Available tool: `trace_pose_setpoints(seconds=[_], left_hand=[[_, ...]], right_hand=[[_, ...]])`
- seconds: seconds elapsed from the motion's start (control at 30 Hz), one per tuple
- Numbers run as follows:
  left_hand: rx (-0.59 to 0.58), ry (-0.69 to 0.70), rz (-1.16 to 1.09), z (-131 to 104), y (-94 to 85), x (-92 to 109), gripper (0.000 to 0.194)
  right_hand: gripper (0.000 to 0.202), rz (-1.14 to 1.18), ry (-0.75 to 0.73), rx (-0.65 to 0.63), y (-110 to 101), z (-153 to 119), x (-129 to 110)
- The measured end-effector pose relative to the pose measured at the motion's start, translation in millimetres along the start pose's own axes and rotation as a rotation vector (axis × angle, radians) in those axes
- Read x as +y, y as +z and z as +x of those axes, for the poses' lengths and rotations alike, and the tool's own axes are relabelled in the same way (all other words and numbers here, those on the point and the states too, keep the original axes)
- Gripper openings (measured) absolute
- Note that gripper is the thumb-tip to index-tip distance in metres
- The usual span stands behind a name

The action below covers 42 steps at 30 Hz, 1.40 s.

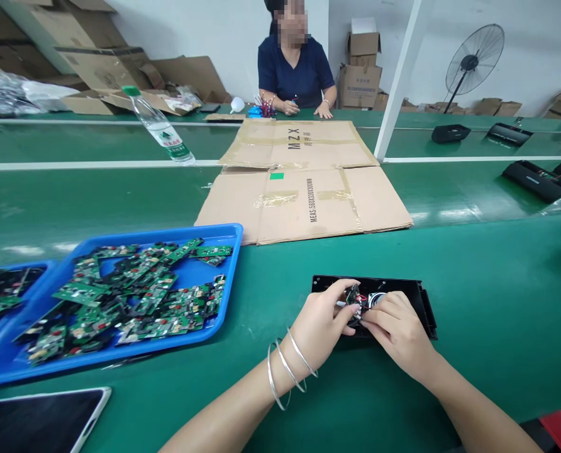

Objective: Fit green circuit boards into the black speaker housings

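I see bare green surface (488, 277) right of the black housing (417, 296); my left hand (321, 324) and right hand (396, 330) pinch its red-wired part (358, 299), blue tray (224, 277) near left

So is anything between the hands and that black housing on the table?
Nothing visible. Both the left hand and right hand are already on the black housing, fingers at the wires inside it. The blue tray sits off to the left, apart.

Black housing (415, 296), blue tray (224, 302) of green boards (134, 296), green table (473, 283)
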State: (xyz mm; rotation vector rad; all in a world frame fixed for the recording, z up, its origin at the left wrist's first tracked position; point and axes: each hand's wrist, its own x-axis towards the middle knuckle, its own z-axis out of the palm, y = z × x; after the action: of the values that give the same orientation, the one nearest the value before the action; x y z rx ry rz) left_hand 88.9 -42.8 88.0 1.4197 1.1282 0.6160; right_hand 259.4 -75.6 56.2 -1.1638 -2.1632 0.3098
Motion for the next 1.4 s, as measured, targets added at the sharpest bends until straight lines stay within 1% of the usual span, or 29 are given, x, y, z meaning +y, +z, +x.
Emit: trace_pose_setpoints(seconds=[0.1,0.17,0.23,0.3,0.33,0.43,0.5,0.73,0.9,1.03,1.13,1.27,1.37,1.4], left_hand=[[-0.036,0.069,0.02,-3,3.5,-1,0.027],[-0.041,0.125,0.024,-5,5.8,-1,0.027],[-0.047,0.174,0.042,-7,7.3,-1,0.027],[-0.055,0.215,0.066,-7,7.8,-2,0.029],[-0.056,0.229,0.079,-7,7.8,-2,0.029],[-0.039,0.235,0.107,-8,8.3,-3,0.028],[-0.023,0.218,0.126,-8,9.4,-3,0.028],[0.003,0.226,0.221,-9,13.7,-1,0.031],[-0.013,0.169,0.189,-7,12.9,-3,0.029],[-0.014,0.157,0.198,-5,12.8,-4,0.026],[-0.013,0.149,0.213,-6,13.1,-2,0.025],[-0.019,0.122,0.176,-7,12.2,-1,0.025],[0.001,0.108,0.171,-8,9.0,0,0.024],[0.016,0.104,0.177,-8,7.2,0,0.023]], right_hand=[[0.012,0.033,0.067,0.0,3,-2,0],[0.015,0.037,0.171,0.0,5,-3,1],[0.007,0.027,0.282,-0.013,7,-4,1],[0.014,0.0,0.328,-0.05,7,-4,0],[0.016,-0.017,0.315,-0.072,7,-3,-1],[0.009,-0.062,0.226,-0.098,8,-2,-4],[0.01,-0.09,0.194,-0.081,9,-2,-5],[0.013,-0.173,0.175,-0.025,16,-5,-6],[0.013,-0.188,0.198,-0.001,17,-4,-9],[0.012,-0.166,0.208,0.011,16,-3,-10],[0.012,-0.15,0.224,0.0,16,-2,-10],[0.013,-0.147,0.228,-0.024,14,-1,-8],[0.012,-0.119,0.25,-0.039,10,-1,-5],[0.017,-0.105,0.273,-0.04,9,-2,-4]])
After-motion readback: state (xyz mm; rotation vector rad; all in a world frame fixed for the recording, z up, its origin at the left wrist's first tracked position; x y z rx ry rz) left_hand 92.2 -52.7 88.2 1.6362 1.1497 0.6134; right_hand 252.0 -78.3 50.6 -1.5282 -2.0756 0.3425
